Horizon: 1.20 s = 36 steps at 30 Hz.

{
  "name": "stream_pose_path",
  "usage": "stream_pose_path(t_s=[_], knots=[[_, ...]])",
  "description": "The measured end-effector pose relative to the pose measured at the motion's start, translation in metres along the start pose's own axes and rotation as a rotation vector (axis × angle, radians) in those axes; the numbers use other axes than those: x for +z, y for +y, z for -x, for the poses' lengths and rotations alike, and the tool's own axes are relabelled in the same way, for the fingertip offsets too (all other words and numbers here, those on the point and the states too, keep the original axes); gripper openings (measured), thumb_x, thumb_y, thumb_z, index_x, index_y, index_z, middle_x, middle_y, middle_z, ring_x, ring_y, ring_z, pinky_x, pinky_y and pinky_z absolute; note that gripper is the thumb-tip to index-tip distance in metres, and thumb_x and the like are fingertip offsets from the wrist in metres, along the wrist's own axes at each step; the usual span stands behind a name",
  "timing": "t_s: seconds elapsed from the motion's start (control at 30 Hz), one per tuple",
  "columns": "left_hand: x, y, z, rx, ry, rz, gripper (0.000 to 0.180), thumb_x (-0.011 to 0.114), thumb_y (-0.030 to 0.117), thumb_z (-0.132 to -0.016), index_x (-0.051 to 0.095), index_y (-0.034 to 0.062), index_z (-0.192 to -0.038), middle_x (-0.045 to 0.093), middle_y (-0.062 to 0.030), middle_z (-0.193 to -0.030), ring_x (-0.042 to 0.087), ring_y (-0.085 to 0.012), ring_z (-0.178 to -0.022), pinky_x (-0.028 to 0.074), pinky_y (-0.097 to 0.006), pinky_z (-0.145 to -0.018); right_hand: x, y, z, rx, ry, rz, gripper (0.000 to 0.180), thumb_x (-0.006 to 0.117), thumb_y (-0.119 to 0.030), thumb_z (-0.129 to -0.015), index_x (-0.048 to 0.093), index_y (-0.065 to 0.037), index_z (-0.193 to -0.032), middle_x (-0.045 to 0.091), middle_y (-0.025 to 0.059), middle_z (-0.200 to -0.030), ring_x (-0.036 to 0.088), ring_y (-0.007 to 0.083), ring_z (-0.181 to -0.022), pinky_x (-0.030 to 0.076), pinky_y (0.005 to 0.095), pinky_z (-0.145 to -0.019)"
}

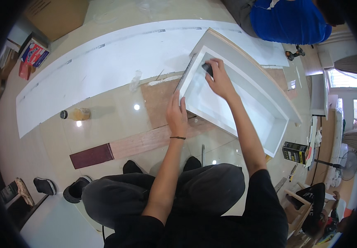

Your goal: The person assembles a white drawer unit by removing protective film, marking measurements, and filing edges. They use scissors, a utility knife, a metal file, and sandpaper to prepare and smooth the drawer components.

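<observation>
A white open-topped drawer box (283, 131) lies slanted in front of me, its long side running down to the right. My left hand (177, 115) grips its near-left corner, thumb by the rim and fingers along the outer side. In my right hand (220, 81) is a small dark block (207, 68), pressed at the inner face of the box's far-left end. It looks like a sanding block, but its face is hidden. Behind the drawer box runs a long grey-white panel (244, 62) with a wooden edge.
A long white board (116, 53) spans the floor beyond. A capped bottle (76, 114) lies at left, near a maroon-ended wooden plank (91, 156). At right stand a dark tin (295, 153) and a power drill (295, 53). A person in blue (288, 20) is at the far right.
</observation>
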<state>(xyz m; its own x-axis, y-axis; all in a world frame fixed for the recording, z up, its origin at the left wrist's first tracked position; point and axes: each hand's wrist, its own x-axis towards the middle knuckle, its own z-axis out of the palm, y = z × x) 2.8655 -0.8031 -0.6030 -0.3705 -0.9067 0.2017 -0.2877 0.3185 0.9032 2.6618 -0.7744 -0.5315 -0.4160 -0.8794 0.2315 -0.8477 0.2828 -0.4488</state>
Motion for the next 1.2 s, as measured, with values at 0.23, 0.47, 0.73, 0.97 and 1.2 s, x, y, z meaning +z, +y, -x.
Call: stream_pose_path(t_s=[0.23,0.47,0.73,0.97,1.2], knots=[[0.014,0.016,0.008,-0.247,0.226,0.152,0.029,0.067,0.012,-0.094,0.067,-0.0034,-0.118,0.067,-0.022,-0.117,0.065,-0.0372,-0.106,0.051,-0.041,-0.091,0.007,0.012,-0.072,-0.213,-0.242,0.576,0.041,0.066,-0.007,-0.083,0.06,-0.009,-0.124,0.06,0.0043,-0.125,0.063,0.0298,-0.106,0.056,0.0406,-0.086],[0.028,0.009,0.012,-0.385,0.228,0.186,0.045,0.075,0.014,-0.086,0.058,-0.0007,-0.125,0.063,-0.0188,-0.12,0.059,-0.0357,-0.113,0.045,-0.043,-0.099,0.013,0.023,-0.088,-0.304,-0.301,0.794,0.04,0.062,-0.012,-0.084,0.064,-0.011,-0.124,0.063,0.003,-0.128,0.065,0.0304,-0.103,0.056,0.0436,-0.081],[0.041,-0.019,0.015,-0.514,0.036,0.258,0.079,0.079,0.025,-0.075,0.04,-0.0002,-0.139,0.039,-0.0305,-0.145,0.035,-0.0456,-0.135,0.029,-0.053,-0.113,0.007,0.02,-0.071,-0.277,-0.404,0.835,0.063,0.056,-0.009,-0.084,0.049,-0.017,-0.146,0.054,0.0008,-0.146,0.065,0.0318,-0.101,0.058,0.0459,-0.079],[0.042,-0.015,0.014,-0.506,-0.025,0.236,0.078,0.07,0.024,-0.077,0.032,-0.008,-0.137,0.033,-0.0376,-0.144,0.032,-0.0512,-0.135,0.026,-0.056,-0.115,0.014,-0.008,-0.059,-0.166,-0.419,0.785,0.068,0.054,-0.007,-0.08,0.047,-0.017,-0.147,0.049,0.0006,-0.152,0.067,0.0325,-0.093,0.06,0.0471,-0.074],[0.036,-0.027,0.019,-0.368,-0.092,0.171,0.084,0.073,0.032,-0.079,0.032,-0.0084,-0.14,0.035,-0.0368,-0.143,0.035,-0.0506,-0.134,0.028,-0.055,-0.115,0.025,-0.086,0.016,-0.323,-0.692,0.518,0.064,0.06,-0.022,-0.08,0.052,-0.006,-0.141,0.045,0.0063,-0.155,0.064,0.0294,-0.074,0.055,0.0375,-0.055]])
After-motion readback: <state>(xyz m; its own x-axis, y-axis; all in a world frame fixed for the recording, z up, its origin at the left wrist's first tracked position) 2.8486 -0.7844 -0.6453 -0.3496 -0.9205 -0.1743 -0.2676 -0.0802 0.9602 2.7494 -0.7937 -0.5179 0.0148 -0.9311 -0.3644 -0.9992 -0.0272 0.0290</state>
